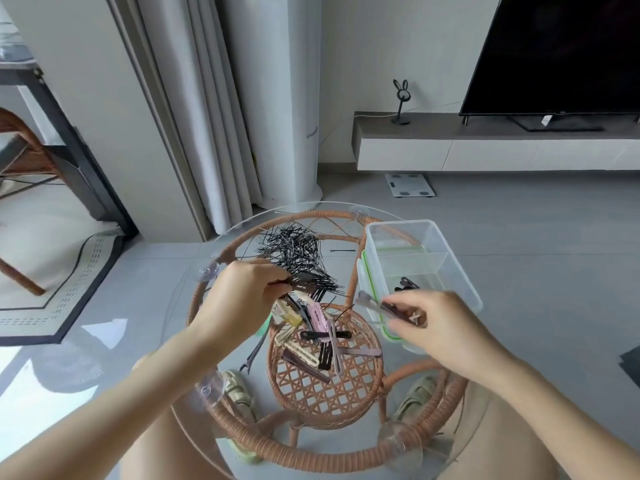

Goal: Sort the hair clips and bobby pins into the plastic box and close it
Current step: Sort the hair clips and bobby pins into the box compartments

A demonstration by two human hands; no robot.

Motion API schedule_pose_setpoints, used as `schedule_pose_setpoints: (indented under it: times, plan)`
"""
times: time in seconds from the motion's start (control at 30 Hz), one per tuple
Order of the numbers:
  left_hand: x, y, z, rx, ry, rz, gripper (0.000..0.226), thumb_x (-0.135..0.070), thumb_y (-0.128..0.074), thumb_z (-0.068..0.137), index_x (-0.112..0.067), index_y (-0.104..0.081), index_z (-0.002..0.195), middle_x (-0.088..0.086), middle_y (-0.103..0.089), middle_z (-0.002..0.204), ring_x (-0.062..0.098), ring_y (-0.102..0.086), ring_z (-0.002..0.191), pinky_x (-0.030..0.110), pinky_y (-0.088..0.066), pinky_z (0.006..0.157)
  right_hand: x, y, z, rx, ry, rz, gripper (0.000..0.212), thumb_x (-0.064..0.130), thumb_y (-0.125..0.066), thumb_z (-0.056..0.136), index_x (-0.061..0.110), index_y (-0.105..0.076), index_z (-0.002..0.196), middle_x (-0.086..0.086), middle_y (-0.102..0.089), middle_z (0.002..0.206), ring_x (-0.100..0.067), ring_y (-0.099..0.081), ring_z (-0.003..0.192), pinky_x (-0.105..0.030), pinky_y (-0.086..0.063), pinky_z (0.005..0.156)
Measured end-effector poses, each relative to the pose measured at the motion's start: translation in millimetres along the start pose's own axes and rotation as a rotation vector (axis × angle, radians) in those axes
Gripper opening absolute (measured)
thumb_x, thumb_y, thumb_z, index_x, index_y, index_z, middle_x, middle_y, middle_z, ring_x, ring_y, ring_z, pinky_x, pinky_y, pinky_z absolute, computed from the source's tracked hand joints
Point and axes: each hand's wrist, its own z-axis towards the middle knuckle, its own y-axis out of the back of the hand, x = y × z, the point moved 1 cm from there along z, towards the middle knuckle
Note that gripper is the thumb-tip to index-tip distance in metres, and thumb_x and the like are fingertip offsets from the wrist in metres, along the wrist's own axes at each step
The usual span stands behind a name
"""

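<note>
A heap of black bobby pins (294,249) lies at the far side of the round glass table (478,420). Below it sits a pile of coloured hair clips (320,336). The clear plastic box (420,263) stands open at the right, divided inside, with a few dark clips (407,284) in its near compartment. My left hand (242,292) pinches a dark clip at the top of the clip pile. My right hand (436,322) holds several clips, a grey one sticking out left, just in front of the box's near edge.
The box sits on its green-edged lid (389,332). One stray bobby pin (343,250) lies between the heap and the box. The table has a rattan frame (325,455) under the glass. My feet in slippers show below it. A TV unit stands at the back right.
</note>
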Motion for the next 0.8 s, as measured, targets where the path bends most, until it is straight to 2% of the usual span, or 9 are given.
schedule_pose_setpoints:
  times: [0.1, 0.2, 0.3, 0.43, 0.5, 0.6, 0.67, 0.73, 0.8]
  plan:
    - [-14, 4, 13, -0.034, 0.001, -0.025, 0.011, -0.012, -0.066, 0.082, -0.008, -0.074, 0.088, 0.005, -0.072, 0.079, 0.016, -0.057, 0.062, 0.016, -0.044, 0.059, -13, 32, 7, -0.155, -0.04, -0.026, 0.029, 0.008, -0.07, 0.077, 0.019, -0.07, 0.103, 0.021, -0.063, 0.076, 0.015, -0.058, 0.071, 0.003, -0.038, 0.066]
    - [-33, 7, 28, -0.063, -0.025, -0.06, 0.011, -0.013, -0.066, 0.082, -0.008, -0.074, 0.087, 0.004, -0.072, 0.078, 0.013, -0.055, 0.055, 0.023, -0.048, 0.061, -38, 45, 24, -0.217, -0.086, -0.122, 0.029, 0.009, -0.071, 0.076, 0.016, -0.069, 0.104, 0.007, -0.068, 0.082, -0.004, -0.062, 0.076, -0.007, -0.041, 0.07]
    - [-56, 3, 43, -0.071, -0.043, -0.116, 0.011, -0.014, -0.065, 0.082, -0.009, -0.074, 0.085, 0.003, -0.072, 0.077, 0.018, -0.062, 0.065, 0.032, -0.052, 0.067, -64, 36, 40, -0.142, -0.143, -0.177, 0.028, 0.01, -0.07, 0.077, 0.013, -0.069, 0.105, -0.003, -0.072, 0.097, -0.015, -0.062, 0.084, -0.024, -0.045, 0.079]
    - [-89, -14, 66, -0.1, -0.063, -0.268, 0.01, -0.011, -0.066, 0.081, -0.011, -0.074, 0.086, 0.006, -0.074, 0.078, 0.022, -0.066, 0.067, 0.035, -0.053, 0.068, -82, 18, 44, -0.018, -0.184, -0.107, 0.031, 0.018, -0.068, 0.08, 0.012, -0.066, 0.111, -0.004, -0.069, 0.104, -0.012, -0.061, 0.09, -0.025, -0.045, 0.081]
    - [-101, -30, 79, -0.082, -0.047, -0.372, 0.011, -0.009, -0.065, 0.081, -0.01, -0.074, 0.086, 0.009, -0.073, 0.078, 0.024, -0.067, 0.066, 0.038, -0.055, 0.067, -86, 21, 42, -0.132, -0.169, -0.128, 0.022, 0.018, -0.062, 0.084, 0.01, -0.069, 0.104, -0.004, -0.071, 0.101, -0.015, -0.064, 0.089, -0.025, -0.046, 0.08]
    - [-113, -59, 91, -0.016, -0.004, -0.474, 0.012, -0.008, -0.063, 0.082, -0.006, -0.074, 0.088, 0.01, -0.074, 0.079, 0.021, -0.068, 0.064, 0.036, -0.057, 0.069, -95, 34, 30, -0.502, -0.169, -0.149, 0.015, 0.007, -0.057, 0.085, 0.001, -0.07, 0.085, -0.015, -0.073, 0.084, -0.027, -0.068, 0.078, -0.032, -0.05, 0.071]
    - [-114, -84, 95, 0.046, 0.035, -0.503, 0.011, -0.006, -0.063, 0.082, -0.002, -0.072, 0.085, 0.013, -0.074, 0.077, 0.023, -0.069, 0.064, 0.036, -0.057, 0.068, -101, 42, 19, -0.705, -0.215, -0.101, 0.012, 0.004, -0.059, 0.084, 0.0, -0.07, 0.085, -0.015, -0.073, 0.082, -0.025, -0.067, 0.075, -0.028, -0.047, 0.07]
    - [-111, -110, 97, 0.123, 0.092, -0.506, 0.01, -0.004, -0.062, 0.081, 0.002, -0.07, 0.083, 0.019, -0.073, 0.077, 0.032, -0.068, 0.07, 0.042, -0.056, 0.069, -108, 47, 11, -0.784, -0.253, -0.089, 0.012, 0.004, -0.06, 0.084, 0.001, -0.071, 0.086, -0.015, -0.073, 0.082, -0.026, -0.067, 0.074, -0.028, -0.045, 0.071]
    - [-106, -131, 98, 0.211, 0.098, -0.433, 0.011, -0.004, -0.061, 0.079, 0.002, -0.07, 0.083, 0.02, -0.072, 0.082, 0.034, -0.066, 0.078, 0.043, -0.055, 0.074, -113, 48, 6, -0.765, -0.26, -0.108, 0.012, 0.004, -0.059, 0.084, 0.001, -0.071, 0.084, -0.015, -0.073, 0.08, -0.027, -0.067, 0.073, -0.028, -0.045, 0.07]
